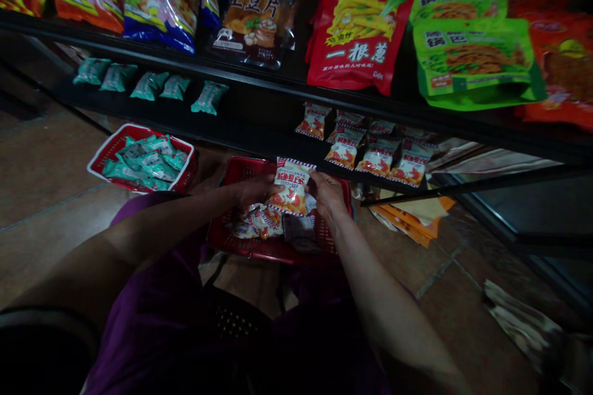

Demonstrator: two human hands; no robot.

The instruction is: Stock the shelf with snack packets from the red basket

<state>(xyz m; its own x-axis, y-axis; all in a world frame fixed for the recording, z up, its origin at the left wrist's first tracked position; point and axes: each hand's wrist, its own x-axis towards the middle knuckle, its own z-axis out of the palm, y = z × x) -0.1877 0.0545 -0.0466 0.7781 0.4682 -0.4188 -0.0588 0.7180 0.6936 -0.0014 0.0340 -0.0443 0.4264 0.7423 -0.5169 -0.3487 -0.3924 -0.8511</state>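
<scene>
Between my two hands is a small white and orange snack bag (pixel 291 188) with red lettering, held upright over a red plastic basket (pixel 231 247). My left hand (pixel 259 190) grips its left edge, the thumb on the front. My right hand (pixel 328 192) pinches its upper right edge. More snack bags of the same kind (pixel 264 222) lie loose in the basket beneath, one with its silvery back (pixel 301 231) turned up. On the lower shelf, ahead and to the right, matching snack bags (pixel 377 154) stand in short rows.
A red basket with a white rim (pixel 95 157) holds several teal packets (pixel 148 160) at the left. More teal packets (pixel 151 85) line the lower shelf (pixel 259 126). Large snack bags, including a red one (pixel 365 24), fill the upper shelf. Cardboard pieces (pixel 417 222) lie on the floor, right.
</scene>
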